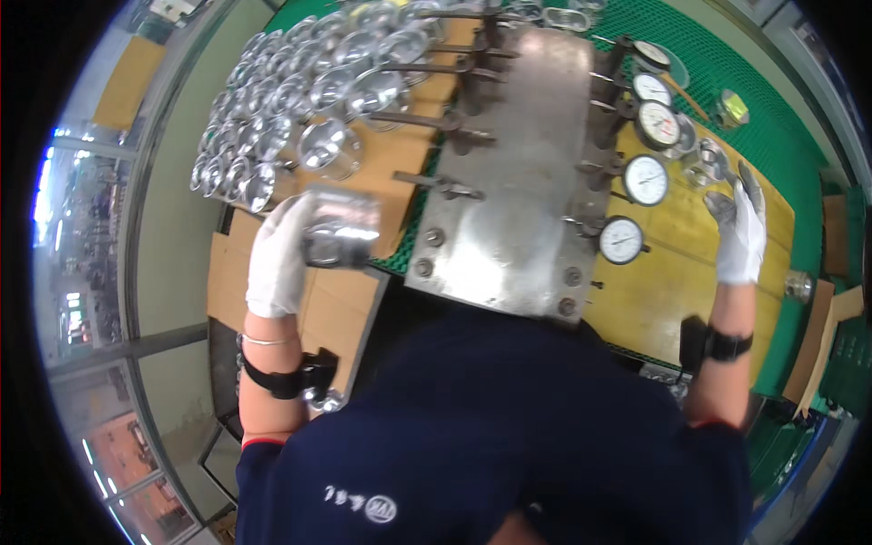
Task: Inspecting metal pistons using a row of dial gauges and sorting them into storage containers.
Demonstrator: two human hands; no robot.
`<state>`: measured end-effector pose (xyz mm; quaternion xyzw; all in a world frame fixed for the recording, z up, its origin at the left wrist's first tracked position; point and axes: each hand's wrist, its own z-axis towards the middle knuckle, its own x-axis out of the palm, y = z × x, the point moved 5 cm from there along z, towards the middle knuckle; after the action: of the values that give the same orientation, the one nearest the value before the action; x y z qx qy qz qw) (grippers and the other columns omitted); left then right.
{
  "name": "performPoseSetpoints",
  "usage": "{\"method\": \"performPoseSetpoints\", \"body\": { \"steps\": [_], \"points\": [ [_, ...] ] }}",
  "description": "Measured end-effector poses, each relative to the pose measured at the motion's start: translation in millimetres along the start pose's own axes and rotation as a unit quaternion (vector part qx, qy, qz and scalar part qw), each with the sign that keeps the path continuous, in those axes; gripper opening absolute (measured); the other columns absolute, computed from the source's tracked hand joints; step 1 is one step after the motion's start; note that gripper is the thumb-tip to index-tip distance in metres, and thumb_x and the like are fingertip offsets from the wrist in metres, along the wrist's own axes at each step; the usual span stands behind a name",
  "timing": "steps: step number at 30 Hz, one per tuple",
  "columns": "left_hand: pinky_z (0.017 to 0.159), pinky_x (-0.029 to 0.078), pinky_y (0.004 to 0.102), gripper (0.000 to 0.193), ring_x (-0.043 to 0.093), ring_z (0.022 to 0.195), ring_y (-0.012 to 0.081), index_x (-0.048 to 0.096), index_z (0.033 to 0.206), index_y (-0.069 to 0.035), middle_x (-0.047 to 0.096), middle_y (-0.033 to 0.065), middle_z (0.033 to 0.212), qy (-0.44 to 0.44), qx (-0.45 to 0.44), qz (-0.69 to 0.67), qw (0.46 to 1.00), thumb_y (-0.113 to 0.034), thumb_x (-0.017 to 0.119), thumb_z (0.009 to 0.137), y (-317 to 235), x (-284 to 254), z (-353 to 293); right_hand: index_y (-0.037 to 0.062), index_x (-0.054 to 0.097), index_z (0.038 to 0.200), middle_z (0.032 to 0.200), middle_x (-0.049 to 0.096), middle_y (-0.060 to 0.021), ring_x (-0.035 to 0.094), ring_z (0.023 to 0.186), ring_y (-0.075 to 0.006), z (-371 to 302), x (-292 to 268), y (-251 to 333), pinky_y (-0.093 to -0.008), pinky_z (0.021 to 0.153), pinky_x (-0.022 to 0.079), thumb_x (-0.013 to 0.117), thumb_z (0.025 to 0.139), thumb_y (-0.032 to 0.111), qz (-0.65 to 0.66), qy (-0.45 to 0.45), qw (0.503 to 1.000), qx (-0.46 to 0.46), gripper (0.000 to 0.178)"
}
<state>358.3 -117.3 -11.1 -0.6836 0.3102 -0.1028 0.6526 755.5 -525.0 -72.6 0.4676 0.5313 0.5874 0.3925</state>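
Note:
My left hand [279, 250], in a white glove, is closed round a shiny metal cylinder [341, 227] that is slightly blurred, held over the cardboard left of the steel fixture plate [518, 218]. My right hand [740, 227], gloved in white with grey fingertips, is over the yellow board on the right. Its thumb and fingers are apart, close to a small shiny metal part [708, 162]; whether they touch it is hard to see. Between my hands, round dial gauges [646, 180] line the plate's right side, and metal clamp arms [445, 186] stick out on its left.
Many shiny metal cups [300, 100] crowd the cardboard at the upper left. Under the fixture lies a green mesh mat [727, 68]. A yellow board [654, 291] is at the right, with a cardboard box [817, 336] beyond it. A glass partition [91, 272] stands at far left.

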Motion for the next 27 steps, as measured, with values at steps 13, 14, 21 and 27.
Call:
{"method": "performPoseSetpoints", "body": {
  "steps": [13, 14, 21, 27],
  "points": [
    [0.091, 0.051, 0.0354, 0.043, 0.066, 0.101, 0.0302, 0.058, 0.126, 0.004, 0.068, 0.0157, 0.112, 0.437, -0.017, 0.136, 0.889, -0.007, 0.070, 0.086, -20, 99, -31, 0.0087, 0.035, 0.150, 0.124, 0.056, -0.0230, 0.063, 0.102, -0.0427, -164, 219, 35, -0.0469, 0.088, 0.054, 0.084, 0.065, 0.030, -0.378, 0.343, 0.837, -0.194, 0.101],
    [0.089, 0.052, 0.0384, 0.050, 0.066, 0.100, 0.0349, 0.055, 0.129, 0.003, 0.068, 0.0161, 0.108, 0.398, 0.123, 0.321, 0.850, -0.011, 0.073, 0.084, -28, 102, -28, 0.0087, 0.035, 0.150, 0.124, 0.056, -0.0230, 0.063, 0.102, -0.0427, -163, 221, 34, -0.0469, 0.088, 0.054, 0.084, 0.065, 0.030, -0.380, 0.338, 0.840, -0.191, 0.101],
    [0.094, 0.049, 0.0454, 0.087, 0.057, 0.112, 0.0411, 0.042, 0.141, -0.003, 0.053, 0.0212, 0.129, 0.281, 0.435, 0.268, 0.812, -0.026, 0.085, 0.069, -31, 145, -27, 0.0080, 0.038, 0.148, 0.129, 0.055, -0.0222, 0.064, 0.105, -0.0400, -162, 218, 34, -0.0446, 0.087, 0.055, 0.074, 0.080, 0.026, -0.424, 0.287, 0.815, -0.270, 0.079],
    [0.093, 0.050, 0.0454, 0.087, 0.057, 0.111, 0.0401, 0.044, 0.141, -0.006, 0.052, 0.0193, 0.129, 0.283, 0.465, 0.285, 0.789, -0.029, 0.086, 0.069, -31, 161, -15, 0.0016, 0.028, 0.153, 0.114, 0.067, -0.0211, 0.071, 0.091, -0.0269, -179, 174, -6, -0.0353, 0.076, 0.058, 0.072, 0.086, 0.022, -0.279, 0.286, 0.900, 0.175, 0.083]
  ]
}}
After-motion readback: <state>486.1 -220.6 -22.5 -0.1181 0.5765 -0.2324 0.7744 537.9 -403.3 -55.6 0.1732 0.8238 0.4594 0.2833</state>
